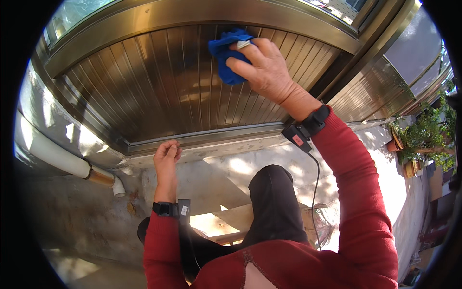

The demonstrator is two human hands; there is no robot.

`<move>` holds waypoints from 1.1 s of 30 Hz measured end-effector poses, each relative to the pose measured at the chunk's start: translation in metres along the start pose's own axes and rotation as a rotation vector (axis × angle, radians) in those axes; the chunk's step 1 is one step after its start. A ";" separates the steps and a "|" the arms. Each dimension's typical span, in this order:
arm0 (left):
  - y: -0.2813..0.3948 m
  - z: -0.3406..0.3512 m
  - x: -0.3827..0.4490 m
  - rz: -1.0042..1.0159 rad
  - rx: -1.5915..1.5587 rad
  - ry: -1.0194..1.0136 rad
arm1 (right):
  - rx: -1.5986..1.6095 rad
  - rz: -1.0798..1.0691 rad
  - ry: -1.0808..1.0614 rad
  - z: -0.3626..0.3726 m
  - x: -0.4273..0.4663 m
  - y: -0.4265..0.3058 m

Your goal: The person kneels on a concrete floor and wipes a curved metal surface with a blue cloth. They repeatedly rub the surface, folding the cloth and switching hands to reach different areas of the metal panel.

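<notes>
A crumpled blue cloth (231, 68) is pressed against the upper part of a ribbed, bronze-coloured metal panel (173, 90). My right hand (269, 68) grips it from the right, fingers bent over the cloth, with a small white tag showing between them. Lower down, my left hand (168, 151) is beside the panel's bottom frame rail (209, 139), its fingers curled in towards the thumb. I see nothing held in it, and cannot tell whether it touches the rail. Each wrist wears a black strap with a small box and a cable.
A white drainpipe (57, 151) slants down the wall at left. Between my legs is a low wooden surface (220, 224). A thin black cable (316, 188) hangs from my right wrist. Potted plants (426, 141) line the right side. Glass panes sit above the metal frame.
</notes>
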State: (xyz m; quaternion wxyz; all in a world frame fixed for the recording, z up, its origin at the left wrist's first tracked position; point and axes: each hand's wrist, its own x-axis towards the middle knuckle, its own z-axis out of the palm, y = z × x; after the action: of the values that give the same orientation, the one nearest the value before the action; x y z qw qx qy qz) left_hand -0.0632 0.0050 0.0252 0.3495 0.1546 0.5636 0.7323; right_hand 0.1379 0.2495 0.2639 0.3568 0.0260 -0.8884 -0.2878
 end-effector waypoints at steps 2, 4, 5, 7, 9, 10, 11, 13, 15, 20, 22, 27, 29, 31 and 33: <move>0.006 -0.001 -0.010 0.026 -0.038 0.018 | -0.098 0.220 0.167 -0.025 -0.030 0.028; 0.013 -0.001 -0.018 0.124 -0.068 -0.039 | -0.156 0.365 0.381 -0.026 -0.062 0.035; 0.017 -0.001 -0.020 0.080 -0.055 0.004 | -0.193 0.514 0.446 -0.021 -0.072 0.034; 0.022 0.001 -0.019 0.063 -0.072 0.026 | -0.157 0.781 0.648 0.002 -0.075 0.022; 0.024 0.001 -0.016 0.040 -0.113 0.058 | -0.134 0.918 0.705 0.029 -0.054 0.002; 0.024 0.001 -0.015 0.024 -0.148 0.091 | -0.037 0.918 0.740 0.039 -0.034 -0.011; 0.023 0.001 -0.013 0.002 -0.183 0.128 | 0.034 0.867 0.728 0.048 -0.011 -0.027; 0.020 -0.001 -0.009 0.063 -0.196 0.102 | 0.183 0.724 0.618 0.062 0.039 -0.066; 0.019 -0.004 -0.007 0.065 -0.202 0.114 | 0.219 0.490 0.473 0.065 0.080 -0.088; 0.022 -0.013 -0.002 -0.030 -0.206 0.199 | 0.142 0.083 0.281 0.045 0.103 -0.070; 0.025 -0.016 -0.006 0.036 -0.236 0.154 | 0.031 0.041 0.294 0.025 0.080 -0.042; 0.032 -0.018 -0.020 0.052 -0.267 0.123 | 0.013 0.320 0.361 0.020 0.017 -0.025; 0.033 -0.015 -0.022 0.066 -0.269 0.099 | 0.039 0.450 0.258 0.035 0.005 -0.043; 0.033 -0.012 -0.021 0.043 -0.257 0.096 | 0.060 0.446 0.147 0.040 -0.002 -0.059; 0.031 -0.010 -0.019 0.040 -0.253 0.098 | 0.112 0.321 0.050 0.032 -0.001 -0.069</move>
State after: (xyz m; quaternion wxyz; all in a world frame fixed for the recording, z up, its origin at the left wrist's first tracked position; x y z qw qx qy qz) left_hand -0.0664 -0.0190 0.0541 0.3235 0.0848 0.4801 0.8110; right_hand 0.1066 0.2083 0.2086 0.4181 -0.0894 -0.8866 -0.1765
